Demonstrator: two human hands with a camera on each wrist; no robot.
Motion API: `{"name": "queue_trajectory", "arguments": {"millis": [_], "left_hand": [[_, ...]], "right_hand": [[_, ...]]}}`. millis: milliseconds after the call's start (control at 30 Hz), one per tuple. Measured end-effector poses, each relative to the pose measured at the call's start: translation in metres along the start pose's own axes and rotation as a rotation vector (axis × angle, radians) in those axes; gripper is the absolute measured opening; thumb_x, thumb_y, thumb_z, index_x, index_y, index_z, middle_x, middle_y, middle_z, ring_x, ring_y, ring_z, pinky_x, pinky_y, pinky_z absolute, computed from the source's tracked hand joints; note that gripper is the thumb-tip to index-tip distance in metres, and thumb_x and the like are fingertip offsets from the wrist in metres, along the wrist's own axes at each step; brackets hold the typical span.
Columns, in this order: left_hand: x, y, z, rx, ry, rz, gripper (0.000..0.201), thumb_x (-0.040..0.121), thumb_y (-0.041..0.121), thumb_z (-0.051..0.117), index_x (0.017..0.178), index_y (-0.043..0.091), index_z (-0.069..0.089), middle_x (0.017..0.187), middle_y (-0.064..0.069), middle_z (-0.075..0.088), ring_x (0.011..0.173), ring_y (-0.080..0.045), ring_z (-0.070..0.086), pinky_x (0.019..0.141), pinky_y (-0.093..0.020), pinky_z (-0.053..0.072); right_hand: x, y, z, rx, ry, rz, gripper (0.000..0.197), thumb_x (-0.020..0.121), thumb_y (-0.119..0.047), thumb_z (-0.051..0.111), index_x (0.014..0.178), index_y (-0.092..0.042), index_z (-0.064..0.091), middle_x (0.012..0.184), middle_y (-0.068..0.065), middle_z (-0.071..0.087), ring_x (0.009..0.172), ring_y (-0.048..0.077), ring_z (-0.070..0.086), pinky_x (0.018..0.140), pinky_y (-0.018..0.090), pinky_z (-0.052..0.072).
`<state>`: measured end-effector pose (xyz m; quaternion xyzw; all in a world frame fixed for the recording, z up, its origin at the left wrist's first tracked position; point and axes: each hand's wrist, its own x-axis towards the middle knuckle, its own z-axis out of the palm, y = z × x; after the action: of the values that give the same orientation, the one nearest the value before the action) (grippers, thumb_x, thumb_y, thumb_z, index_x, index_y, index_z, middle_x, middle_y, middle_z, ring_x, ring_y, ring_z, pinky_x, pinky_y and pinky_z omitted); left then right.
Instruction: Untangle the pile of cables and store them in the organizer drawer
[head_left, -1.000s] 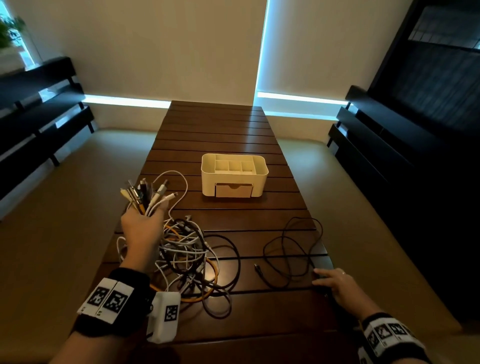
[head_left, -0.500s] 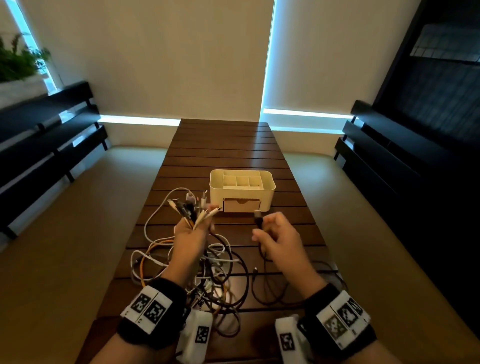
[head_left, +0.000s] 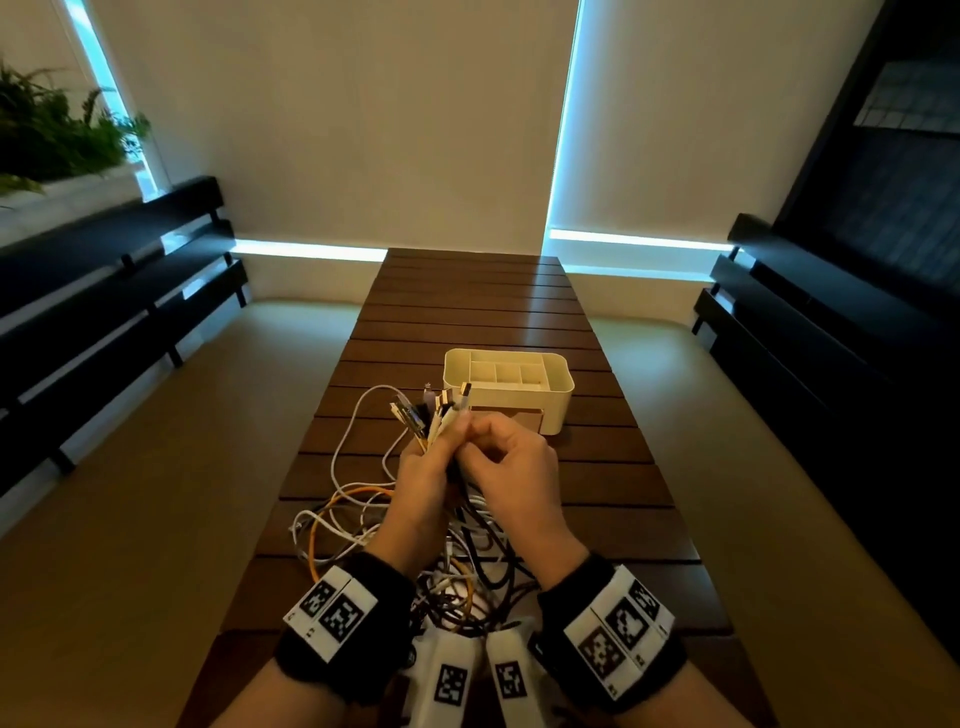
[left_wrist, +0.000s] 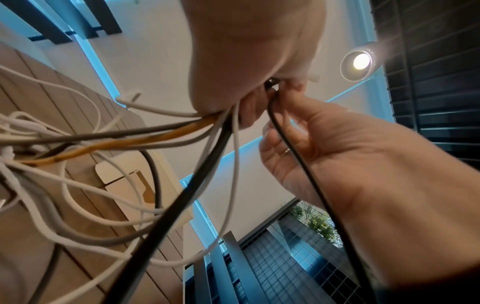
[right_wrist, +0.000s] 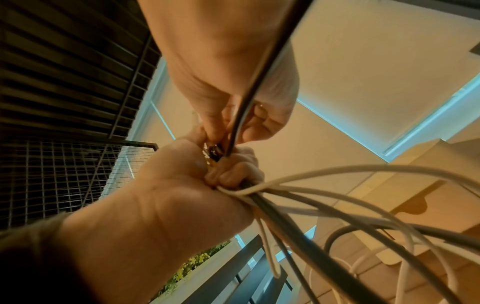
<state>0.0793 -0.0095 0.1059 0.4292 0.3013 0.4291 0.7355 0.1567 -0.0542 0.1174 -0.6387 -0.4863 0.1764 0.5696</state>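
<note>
My left hand (head_left: 439, 449) grips a bundle of cable ends (head_left: 434, 410) upright above the table, plugs fanning out of the fist. White, orange and dark cables (left_wrist: 161, 133) trail from it down to the tangled pile (head_left: 415, 551) on the table. My right hand (head_left: 480, 434) pinches the end of a thin black cable (left_wrist: 298, 158) and holds it against the bundle. In the right wrist view the black cable (right_wrist: 257, 86) runs across my right palm into the left fist (right_wrist: 228, 174). The cream organizer (head_left: 558, 387) stands just beyond my hands; its drawer front (head_left: 527, 418) looks closed.
The slatted wooden table (head_left: 467, 312) runs away from me. Dark benches (head_left: 104, 291) line both sides of the room. A plant (head_left: 47, 130) sits at the upper left. A lamp (left_wrist: 359, 60) glows overhead in the left wrist view.
My right hand took the black cable's end from the table at the right and brought it up to the bundle. My left hand moved toward the middle with its bundle.
</note>
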Motion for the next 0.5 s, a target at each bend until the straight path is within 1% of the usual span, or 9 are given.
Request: {"name": "queue_trajectory", "arguments": {"millis": [33, 100, 167, 233, 267, 333, 400, 433, 500], "left_hand": [[0.000, 0.002, 0.001, -0.002, 0.004, -0.004, 0.031, 0.085, 0.029, 0.059, 0.103, 0.004, 0.065, 0.082, -0.007, 0.070, 0.073, -0.016, 0.067, 0.058, -0.025, 0.054], [0.003, 0.005, 0.003, 0.013, 0.010, 0.015, 0.018, 0.090, 0.023, 0.056, 0.092, 0.008, 0.066, 0.072, -0.001, 0.069, 0.066, -0.013, 0.066, 0.052, -0.023, 0.052], [0.003, 0.009, 0.007, 0.040, 0.024, 0.006, 0.012, 0.090, 0.022, 0.058, 0.086, 0.012, 0.063, 0.069, 0.001, 0.068, 0.062, -0.011, 0.066, 0.051, -0.023, 0.051], [0.001, 0.011, 0.008, 0.060, 0.008, -0.020, 0.015, 0.090, 0.027, 0.059, 0.092, 0.012, 0.059, 0.078, -0.003, 0.068, 0.066, -0.013, 0.067, 0.054, -0.025, 0.051], [-0.001, 0.012, 0.009, 0.062, -0.008, -0.031, 0.019, 0.088, 0.030, 0.060, 0.096, 0.012, 0.056, 0.082, -0.004, 0.068, 0.070, -0.014, 0.067, 0.057, -0.026, 0.051], [-0.004, 0.012, 0.009, 0.071, -0.058, -0.039, 0.034, 0.079, 0.037, 0.064, 0.101, 0.011, 0.055, 0.088, -0.005, 0.065, 0.079, -0.017, 0.066, 0.065, -0.030, 0.052], [-0.006, 0.012, 0.009, 0.047, -0.130, -0.051, 0.059, 0.067, 0.044, 0.068, 0.113, 0.009, 0.058, 0.100, -0.009, 0.065, 0.098, -0.024, 0.065, 0.080, -0.037, 0.052], [-0.009, 0.012, 0.011, 0.062, -0.168, -0.031, 0.062, 0.067, 0.046, 0.069, 0.118, 0.012, 0.059, 0.107, -0.008, 0.065, 0.108, -0.026, 0.062, 0.087, -0.038, 0.051], [-0.011, 0.012, 0.014, 0.186, -0.254, 0.077, 0.046, 0.077, 0.044, 0.063, 0.119, 0.025, 0.060, 0.121, -0.006, 0.062, 0.118, -0.021, 0.056, 0.098, -0.035, 0.045]], "right_hand": [[0.000, -0.002, 0.000, -0.041, 0.036, 0.009, 0.003, 0.080, -0.020, 0.069, 0.078, -0.019, 0.068, 0.067, -0.010, 0.063, 0.062, 0.002, 0.060, 0.060, 0.015, 0.050], [0.002, 0.000, -0.002, -0.093, 0.120, 0.088, 0.024, 0.076, -0.027, 0.073, 0.062, -0.019, 0.055, 0.056, -0.009, 0.052, 0.051, 0.004, 0.045, 0.050, 0.019, 0.039], [0.004, 0.001, -0.005, -0.045, 0.131, 0.149, 0.029, 0.073, -0.027, 0.075, 0.063, -0.017, 0.050, 0.058, -0.004, 0.050, 0.053, 0.007, 0.042, 0.051, 0.021, 0.036], [0.005, 0.001, -0.009, 0.034, 0.001, 0.194, 0.020, 0.076, -0.020, 0.073, 0.086, -0.016, 0.056, 0.082, -0.001, 0.060, 0.071, 0.008, 0.055, 0.062, 0.020, 0.046], [0.005, 0.001, -0.013, 0.123, -0.120, 0.221, 0.031, 0.078, -0.014, 0.070, 0.104, -0.020, 0.053, 0.101, 0.000, 0.060, 0.088, 0.008, 0.058, 0.072, 0.021, 0.050], [0.002, 0.003, -0.024, 0.411, -0.366, 0.284, 0.066, 0.081, 0.001, 0.063, 0.131, -0.029, 0.033, 0.126, 0.000, 0.051, 0.113, 0.013, 0.054, 0.092, 0.030, 0.050], [-0.001, 0.004, -0.032, 0.518, -0.550, 0.263, 0.092, 0.075, 0.012, 0.061, 0.137, -0.041, 0.018, 0.133, -0.001, 0.046, 0.122, 0.016, 0.050, 0.100, 0.037, 0.046], [-0.002, 0.006, -0.033, 0.431, -0.594, 0.201, 0.098, 0.073, 0.015, 0.061, 0.135, -0.048, 0.018, 0.131, -0.005, 0.046, 0.122, 0.013, 0.050, 0.099, 0.035, 0.047], [-0.002, 0.004, -0.028, 0.281, -0.583, 0.098, 0.105, 0.074, 0.016, 0.062, 0.123, -0.064, 0.015, 0.128, -0.015, 0.045, 0.119, -0.002, 0.049, 0.094, 0.023, 0.048]]}}
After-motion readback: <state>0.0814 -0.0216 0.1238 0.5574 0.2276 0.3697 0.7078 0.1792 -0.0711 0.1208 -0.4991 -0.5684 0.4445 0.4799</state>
